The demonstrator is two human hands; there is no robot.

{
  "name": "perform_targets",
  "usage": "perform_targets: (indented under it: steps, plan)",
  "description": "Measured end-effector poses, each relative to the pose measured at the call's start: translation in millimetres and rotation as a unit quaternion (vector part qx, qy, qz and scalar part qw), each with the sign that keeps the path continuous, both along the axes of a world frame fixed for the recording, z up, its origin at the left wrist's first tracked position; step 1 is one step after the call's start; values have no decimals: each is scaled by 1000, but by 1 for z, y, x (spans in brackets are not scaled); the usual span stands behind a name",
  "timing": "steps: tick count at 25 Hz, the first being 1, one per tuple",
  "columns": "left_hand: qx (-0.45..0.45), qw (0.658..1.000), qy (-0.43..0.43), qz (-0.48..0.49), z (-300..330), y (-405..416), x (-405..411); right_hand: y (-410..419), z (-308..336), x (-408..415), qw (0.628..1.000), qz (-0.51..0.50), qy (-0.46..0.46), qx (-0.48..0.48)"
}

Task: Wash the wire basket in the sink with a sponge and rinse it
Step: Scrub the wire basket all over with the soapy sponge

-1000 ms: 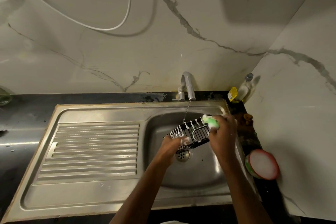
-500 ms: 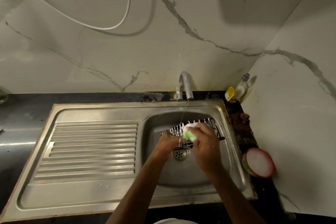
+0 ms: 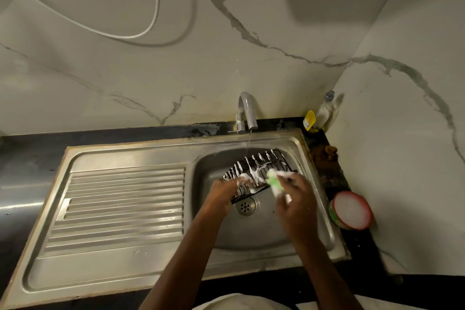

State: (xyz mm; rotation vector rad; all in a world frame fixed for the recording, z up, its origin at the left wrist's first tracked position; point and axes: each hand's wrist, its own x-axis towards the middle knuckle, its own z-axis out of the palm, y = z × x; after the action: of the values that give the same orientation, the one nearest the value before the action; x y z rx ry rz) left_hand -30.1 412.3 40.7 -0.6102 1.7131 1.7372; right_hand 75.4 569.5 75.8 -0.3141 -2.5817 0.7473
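A black wire basket, streaked with white suds, is tilted over the bowl of the steel sink. My left hand grips its near left edge, fingers foamy. My right hand grips a green sponge covered in foam and presses it against the basket's near right side. The tap stands behind the bowl, and a thin stream of water falls from it onto the basket's far side. The drain shows just under the basket.
A ribbed draining board fills the sink's left half. On the dark counter to the right sit a round red-rimmed tub of white paste and a clear bottle with a yellow label in the corner. Marble walls close in behind and right.
My right hand with the sponge slid from the basket's right end to its left, then back toward the right side. The basket has tilted and shifted slightly; my left hand keeps its hold.
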Motion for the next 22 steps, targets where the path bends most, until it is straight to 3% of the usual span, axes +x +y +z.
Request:
perform_targets:
  steps: [2, 5, 6, 10, 11, 15, 16, 19, 20, 22]
  plan:
    - [-3, 1000, -6, 12, 2, -3, -1, -7, 2, -4, 1000, -18, 13, -17]
    - [30, 999, -3, 22, 2, -5, -1, -42, 1, 9, 991, 115, 38, 49]
    - [34, 999, 1, 30, 5, -7, -1, -32, 2, 5, 992, 110, 36, 43]
    - [55, 998, 0, 37, 5, -11, 0, 23, 8, -20, 995, -92, 29, -19]
    - [65, 997, -1, 45, 7, -9, 0, 10, 8, -20, 996, -77, 43, -14]
    - [94, 994, 17, 57, 11, 2, 2, -44, 4, -6, 983, 143, 72, 94]
    - [80, 995, 24, 51, 12, 3, 2, -29, 7, -13, 987, 127, 59, 84]
    - [28, 998, 46, 39, 11, 1, 4, 17, 14, -34, 996, -85, 30, 15]
    - [16, 997, 51, 47, 14, 0, 5, 11, 14, -33, 996, -85, 34, 12]
    - [11, 996, 61, 57, 19, 0, 7, -28, 8, -22, 997, 26, 53, 58]
